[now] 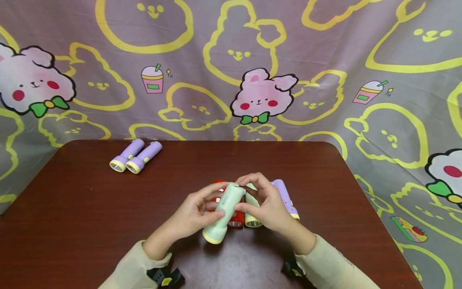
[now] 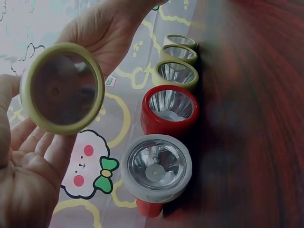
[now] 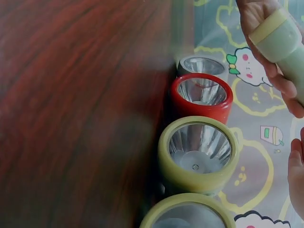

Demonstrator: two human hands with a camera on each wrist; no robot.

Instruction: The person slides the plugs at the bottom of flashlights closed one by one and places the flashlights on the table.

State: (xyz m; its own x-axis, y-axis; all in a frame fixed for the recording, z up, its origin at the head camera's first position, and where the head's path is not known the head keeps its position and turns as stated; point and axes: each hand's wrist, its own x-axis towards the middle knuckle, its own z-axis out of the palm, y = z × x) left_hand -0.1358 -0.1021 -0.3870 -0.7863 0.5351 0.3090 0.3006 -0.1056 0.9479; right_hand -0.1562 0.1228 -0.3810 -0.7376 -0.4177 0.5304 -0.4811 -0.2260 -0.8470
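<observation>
In the head view my left hand (image 1: 196, 210) holds a pale green flashlight (image 1: 225, 210) slantwise above the table, thumb on its near side. The flashlight's cream-rimmed lens end (image 2: 61, 88) points down toward me. My right hand (image 1: 268, 200) has its fingertips and thumb at the flashlight's tail end. Beneath the hands lies a row: a red flashlight (image 1: 236, 220), a second green flashlight (image 1: 254, 221) and a purple flashlight (image 1: 285, 196). The left wrist view also shows a white-rimmed flashlight (image 2: 156, 168) in this row, mostly hidden from the head camera.
Two more purple flashlights, a left one (image 1: 126, 156) and a right one (image 1: 145, 157), lie side by side at the table's back left. The brown table (image 1: 90, 224) ends at a cartoon-patterned cloth (image 1: 202, 76) hanging behind it.
</observation>
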